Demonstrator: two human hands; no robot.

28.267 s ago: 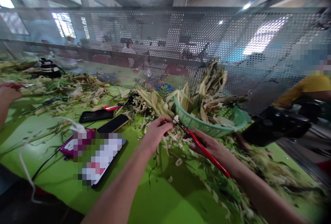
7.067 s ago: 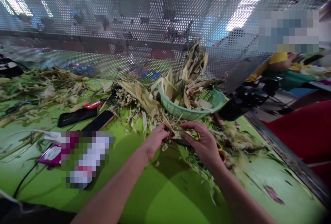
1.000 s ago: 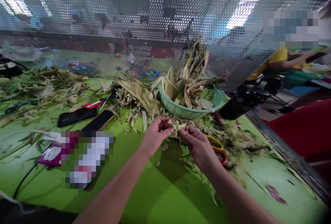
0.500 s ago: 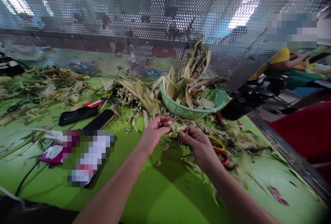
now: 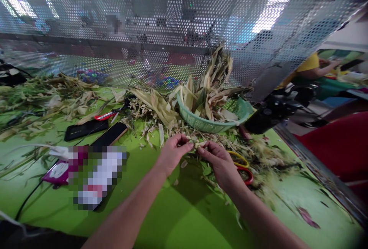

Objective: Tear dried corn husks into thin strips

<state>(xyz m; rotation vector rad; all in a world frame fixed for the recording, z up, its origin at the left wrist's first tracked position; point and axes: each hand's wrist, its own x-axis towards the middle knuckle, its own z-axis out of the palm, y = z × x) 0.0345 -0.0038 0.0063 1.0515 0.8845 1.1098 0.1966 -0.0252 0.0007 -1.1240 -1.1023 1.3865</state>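
Note:
Over the green table (image 5: pixel 184 210), my left hand (image 5: pixel 174 155) and my right hand (image 5: pixel 220 161) meet fingertip to fingertip. Between them they pinch a small cream-and-green piece (image 5: pixel 196 143) that looks like folded corn husk; fingers hide part of it. Both hands are closed, thumbs against the fingers. Beside my right wrist lie scissor-like handles, one yellow loop (image 5: pixel 244 161) and one red loop (image 5: pixel 249 175), partly covered by the hand. Just beyond my fingers, a green plastic basket (image 5: pixel 204 125) holds dried corn husks (image 5: pixel 208 92).
Plant scraps (image 5: pixel 267 161) litter the right side, dry husks (image 5: pixel 66 95) the left back. A red cutter (image 5: pixel 105 116), a black phone-like slab (image 5: pixel 86 129) and a purple power strip (image 5: pixel 56 173) lie left. A perforated metal screen (image 5: pixel 161 23) stands behind; a yellow-sleeved person (image 5: pixel 312 67) sits right.
My left thumb and fingers have closed in tighter on the small husk piece, and the left hand has shifted slightly. The right hand keeps its pinch. The view has shifted very slightly.

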